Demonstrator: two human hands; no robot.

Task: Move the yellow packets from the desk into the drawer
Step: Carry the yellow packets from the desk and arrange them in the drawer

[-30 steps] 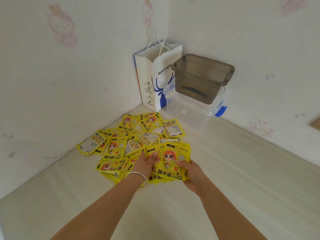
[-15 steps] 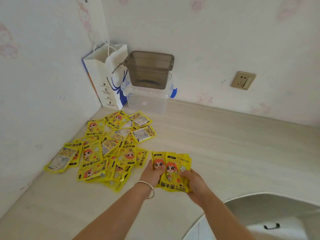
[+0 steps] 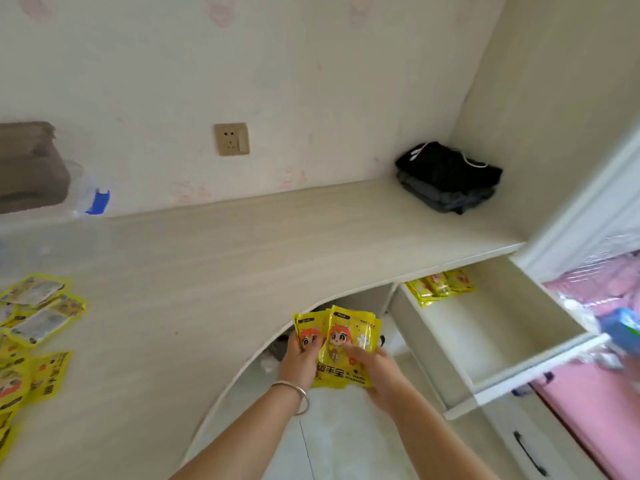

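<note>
Head view. Left hand (image 3: 300,358) and right hand (image 3: 375,370) together hold a fanned stack of yellow hand-warmer packets (image 3: 341,344) upright, off the curved front edge of the worktop (image 3: 242,258) and over the pale floor (image 3: 332,431). The left fingers are curled onto the stack's left side, thumb on its printed face; the right fingers (image 3: 356,351) are curled round its right lower part. A metal bangle (image 3: 294,393) circles the left wrist.

Right of the fingers and slightly beyond them, the open drawer (image 3: 485,344) stands pulled out under the worktop; a few yellow packets (image 3: 440,287) lie at its back end. Far left of the fingers, the loose pile of remaining packets (image 3: 31,327) lies on the worktop, cut by the frame edge. Beyond the fingers, a wall socket (image 3: 231,138) sits on the wallpapered wall; to its right, folded dark clothes (image 3: 448,181) rest in the worktop's far right corner. Beyond and left of the fingers, a clear storage box with blue latch (image 3: 91,199) stands, blurred.
</note>
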